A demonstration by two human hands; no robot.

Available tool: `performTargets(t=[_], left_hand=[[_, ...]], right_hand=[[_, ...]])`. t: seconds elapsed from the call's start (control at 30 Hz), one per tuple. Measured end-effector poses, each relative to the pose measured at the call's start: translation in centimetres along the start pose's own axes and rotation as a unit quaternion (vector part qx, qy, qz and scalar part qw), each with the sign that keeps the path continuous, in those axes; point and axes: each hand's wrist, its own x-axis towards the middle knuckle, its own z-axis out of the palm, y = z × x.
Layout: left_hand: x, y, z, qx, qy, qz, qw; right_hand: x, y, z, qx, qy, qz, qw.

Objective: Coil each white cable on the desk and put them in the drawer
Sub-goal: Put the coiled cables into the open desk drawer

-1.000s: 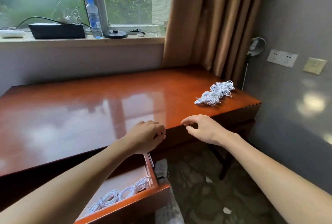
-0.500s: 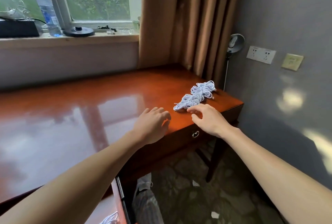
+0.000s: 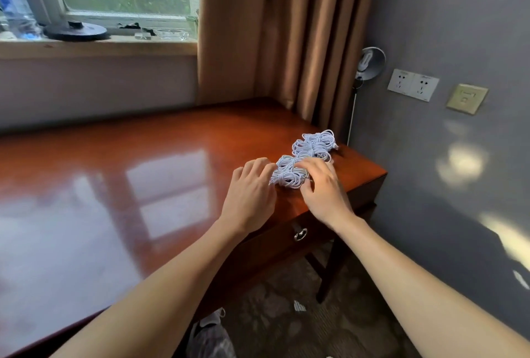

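A pile of tangled white cables lies at the right end of the glossy brown desk. Its nearest bundle sits between my two hands. My right hand covers that bundle from the right, fingers curved over its top and thumb at its near side. My left hand rests on the desk just left of it, relaxed fingertips touching the bundle's edge. The open drawer with coiled cables is out of view.
A closed drawer front with a ring handle sits under the desk edge below my right hand. Brown curtains hang behind the desk corner. On the grey wall to the right are sockets. A windowsill with a black disc runs behind.
Both hands moved from the desk's front edge forward and right to the cable pile. My view swung right, so the open drawer left the frame. The right hand now closes over the nearest bundle.
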Motion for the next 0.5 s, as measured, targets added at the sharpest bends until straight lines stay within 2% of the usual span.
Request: performTargets(t=[0.23,0.5], left_hand=[[0.4,-0.6,1.2,-0.016,-0.033,0.008,0.999],[0.2,-0.5,0.8,-0.044,-0.026,-0.04,0.998]], right_hand=[[-0.9,0.3,3.1,0.029,0.119,-0.017,0.992],[-0.8,0.9,3.0,0.05,0.09,-0.005,0.995]])
